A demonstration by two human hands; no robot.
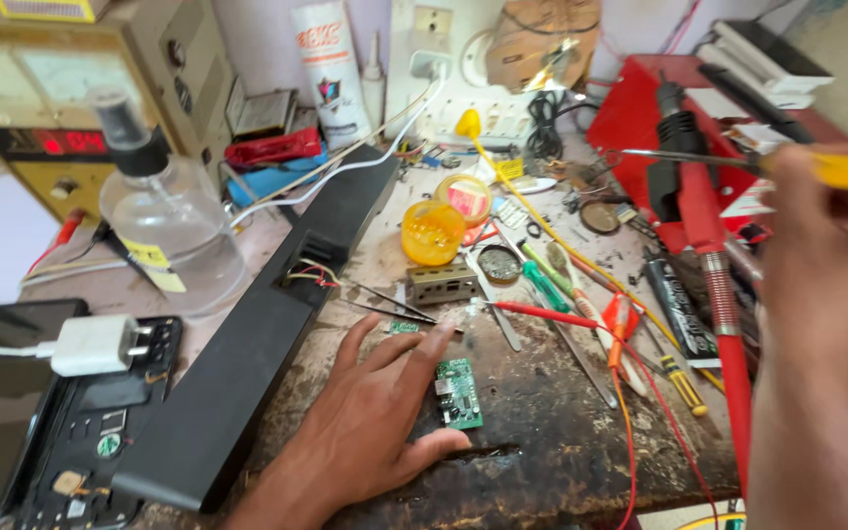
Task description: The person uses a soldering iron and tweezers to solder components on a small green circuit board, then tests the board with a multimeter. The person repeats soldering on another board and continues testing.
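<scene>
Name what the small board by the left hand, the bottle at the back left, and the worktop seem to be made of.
Small board: green circuit laminate, probably fibreglass, matte, carrying tiny metal parts.
Bottle: clear plastic or glass; the background shows through it.
Worktop: likely wood, dull, stained dark and scorched.
The left hand rests beside the board.

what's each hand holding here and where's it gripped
The right hand holds a yellow-handled soldering iron, grip on the yellow handle. The left hand holds nothing; it rests flat on the bench beside the small green circuit board.

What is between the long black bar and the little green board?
In the head view, the left hand lies flat between the long black bar and the green circuit board, fingers spread on the workbench.
</scene>
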